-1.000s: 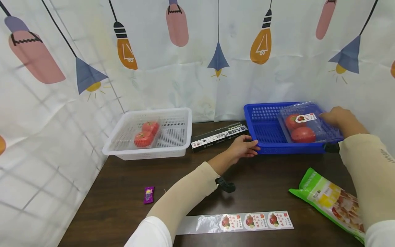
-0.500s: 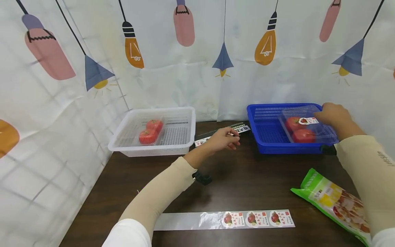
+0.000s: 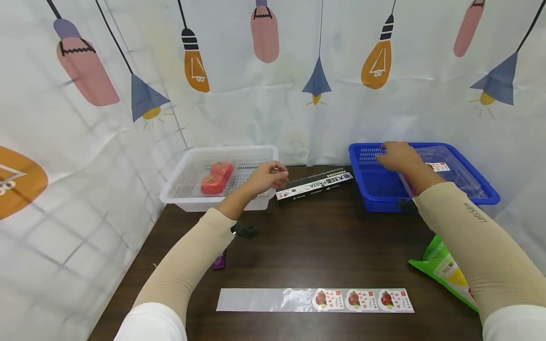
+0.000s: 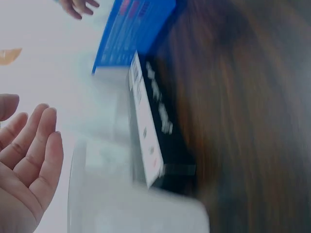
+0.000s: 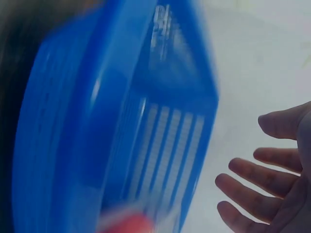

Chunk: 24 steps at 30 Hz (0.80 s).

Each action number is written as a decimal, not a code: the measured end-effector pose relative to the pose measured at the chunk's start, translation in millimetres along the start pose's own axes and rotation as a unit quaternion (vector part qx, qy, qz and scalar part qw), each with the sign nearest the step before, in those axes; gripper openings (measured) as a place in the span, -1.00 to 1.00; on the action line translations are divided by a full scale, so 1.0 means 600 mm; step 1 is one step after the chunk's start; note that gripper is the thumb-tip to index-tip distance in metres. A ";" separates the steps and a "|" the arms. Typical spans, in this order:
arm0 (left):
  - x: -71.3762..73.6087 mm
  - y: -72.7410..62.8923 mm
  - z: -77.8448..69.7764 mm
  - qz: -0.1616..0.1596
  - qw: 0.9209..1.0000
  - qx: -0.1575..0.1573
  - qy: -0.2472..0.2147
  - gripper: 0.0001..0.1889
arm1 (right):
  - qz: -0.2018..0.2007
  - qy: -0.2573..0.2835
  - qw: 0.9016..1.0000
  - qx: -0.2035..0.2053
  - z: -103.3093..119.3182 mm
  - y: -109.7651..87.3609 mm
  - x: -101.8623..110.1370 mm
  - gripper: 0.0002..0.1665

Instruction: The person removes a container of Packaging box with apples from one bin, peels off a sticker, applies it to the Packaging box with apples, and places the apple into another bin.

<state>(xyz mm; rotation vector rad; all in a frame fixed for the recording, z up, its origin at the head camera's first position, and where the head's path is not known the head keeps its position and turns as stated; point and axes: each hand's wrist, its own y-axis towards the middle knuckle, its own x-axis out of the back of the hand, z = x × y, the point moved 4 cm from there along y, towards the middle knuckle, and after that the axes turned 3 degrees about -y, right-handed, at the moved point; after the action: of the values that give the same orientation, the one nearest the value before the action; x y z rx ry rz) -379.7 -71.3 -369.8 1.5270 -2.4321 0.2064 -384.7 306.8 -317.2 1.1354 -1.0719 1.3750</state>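
My left hand (image 3: 264,179) is held over the right edge of the white basket (image 3: 177,189), fingers relaxed and holding nothing. Two red tomatoes in a clear plastic box (image 3: 217,178) sit inside that basket. Over the blue basket (image 3: 490,195) hovers my right hand (image 3: 400,157), its fingers spread in the right wrist view and nothing in its grasp. Inside the blue basket lies another clear plastic box (image 3: 462,173) with a white label (image 3: 438,166); my right hand and forearm mostly hide its tomatoes. A black pasta box (image 3: 315,184) lies between the baskets.
A silvery strip with several tomato-printed stickers (image 3: 328,300) lies near the table's front. At the right, a green food bag (image 3: 445,270) is partly covered by my right forearm. Beside my left forearm is a small purple packet (image 3: 219,261). A patterned curtain (image 3: 290,118) hangs behind.
My left hand has moved left from the blue basket's edge to the white basket. My right hand has let go of the tomato box and moved left over the blue basket.
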 end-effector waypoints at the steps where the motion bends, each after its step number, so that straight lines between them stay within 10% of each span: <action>1: 0.013 -0.001 0.002 -0.008 1.000 -0.005 0.010 -0.74 | -0.006 -0.002 1.000 0.012 0.016 0.005 -0.005 -0.28; 7: 0.098 -0.009 0.014 -0.062 0.992 -0.013 0.111 -0.74 | -0.018 0.014 0.997 0.069 0.117 0.025 -0.042 -0.42; 15: 0.236 -0.043 0.043 -0.152 0.953 0.017 0.263 -0.66 | -0.013 0.062 0.990 0.128 0.255 0.037 -0.095 -0.51; 24: 0.343 -0.078 0.075 -0.204 0.923 0.087 0.315 -0.50 | -0.042 0.126 0.978 0.161 0.366 0.040 -0.138 -0.63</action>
<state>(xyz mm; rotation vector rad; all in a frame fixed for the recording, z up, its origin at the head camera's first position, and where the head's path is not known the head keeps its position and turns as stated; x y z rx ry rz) -429.3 -280.7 -353.3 1.6686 -1.5999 0.7177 -386.1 75.6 -364.2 1.1836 -0.6273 1.6130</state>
